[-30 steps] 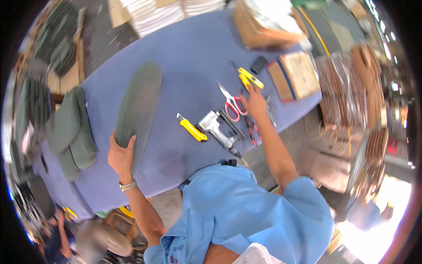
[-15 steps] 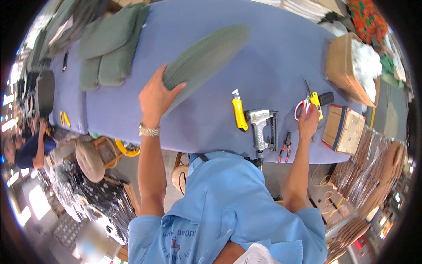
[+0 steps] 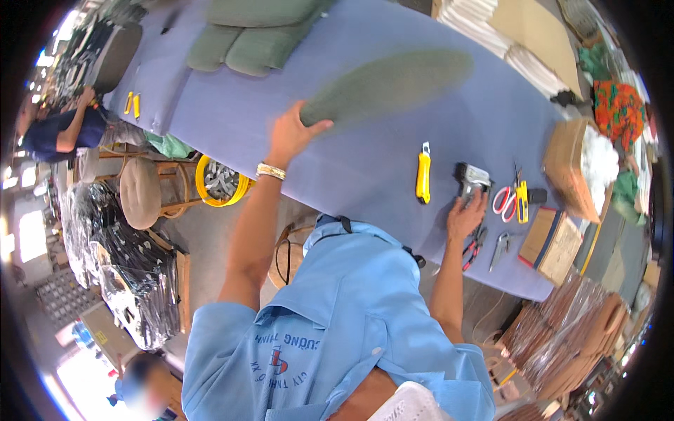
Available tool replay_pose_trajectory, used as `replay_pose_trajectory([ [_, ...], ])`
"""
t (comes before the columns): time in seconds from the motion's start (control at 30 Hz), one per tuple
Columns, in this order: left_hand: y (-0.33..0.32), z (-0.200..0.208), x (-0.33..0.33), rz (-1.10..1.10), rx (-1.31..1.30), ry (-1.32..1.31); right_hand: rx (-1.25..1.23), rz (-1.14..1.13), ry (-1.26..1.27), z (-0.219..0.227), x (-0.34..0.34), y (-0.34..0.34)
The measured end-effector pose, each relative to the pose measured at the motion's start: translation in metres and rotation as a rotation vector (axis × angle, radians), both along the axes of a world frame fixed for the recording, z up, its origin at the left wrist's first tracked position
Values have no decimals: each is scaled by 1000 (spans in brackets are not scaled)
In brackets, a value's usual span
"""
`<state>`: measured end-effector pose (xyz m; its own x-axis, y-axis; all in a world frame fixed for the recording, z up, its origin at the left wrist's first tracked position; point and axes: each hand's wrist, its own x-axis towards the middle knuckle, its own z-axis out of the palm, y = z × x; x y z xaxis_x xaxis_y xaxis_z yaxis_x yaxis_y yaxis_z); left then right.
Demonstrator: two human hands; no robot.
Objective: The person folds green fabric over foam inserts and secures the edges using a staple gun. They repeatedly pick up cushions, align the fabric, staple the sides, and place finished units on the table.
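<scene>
My left hand (image 3: 289,137) grips the near end of a long, rounded green upholstered pad (image 3: 390,88), smeared by motion, tilted above the blue-covered table (image 3: 365,161). At the right, my right hand (image 3: 467,214) is closed around the handle of a silver and black staple gun (image 3: 474,175); the hand hides most of the handle. To its left lies a yellow utility knife (image 3: 423,175). On its right are red-and-white scissors (image 3: 503,202) and a yellow-handled tool (image 3: 521,202). Close to my right wrist are red-handled pliers (image 3: 473,249) and a grey metal tool (image 3: 500,249).
Green cushions (image 3: 256,52) lie at the far left of the table. A carton (image 3: 565,165) of white stuffing and a wooden block (image 3: 554,245) stand at the right. Left of me are a stool (image 3: 140,189), a yellow bucket (image 3: 203,186) of metal parts and a co-worker (image 3: 70,130).
My right hand has left the scissors and moved left onto the staple gun. My left hand still holds the green pad. The whole view has turned and shifted.
</scene>
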<state>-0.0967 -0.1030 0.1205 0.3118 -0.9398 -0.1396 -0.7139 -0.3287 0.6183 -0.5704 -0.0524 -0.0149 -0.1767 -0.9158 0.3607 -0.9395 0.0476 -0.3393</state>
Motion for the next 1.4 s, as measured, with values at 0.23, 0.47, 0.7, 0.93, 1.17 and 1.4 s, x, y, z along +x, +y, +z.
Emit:
replay_pose_trajectory([
  [0.23,7,-24,-13,-7,-214,77,349,412,-266,1,85,-44],
  [0.47,11,85,-14,-2,-243,-13,203,233,-160,14,56,-69],
  [0.7,23,207,-25,-103,-123,675,152,47,-602,93,-42,-78],
  [0.93,6,216,-103,-356,-235,569,-380,688,-707,317,105,-89],
  [1.17,-18,212,-114,-349,-415,437,-288,1414,-885,377,112,-51],
  [1.4,-52,220,-121,-283,-369,182,-212,2230,-453,489,117,-56],
])
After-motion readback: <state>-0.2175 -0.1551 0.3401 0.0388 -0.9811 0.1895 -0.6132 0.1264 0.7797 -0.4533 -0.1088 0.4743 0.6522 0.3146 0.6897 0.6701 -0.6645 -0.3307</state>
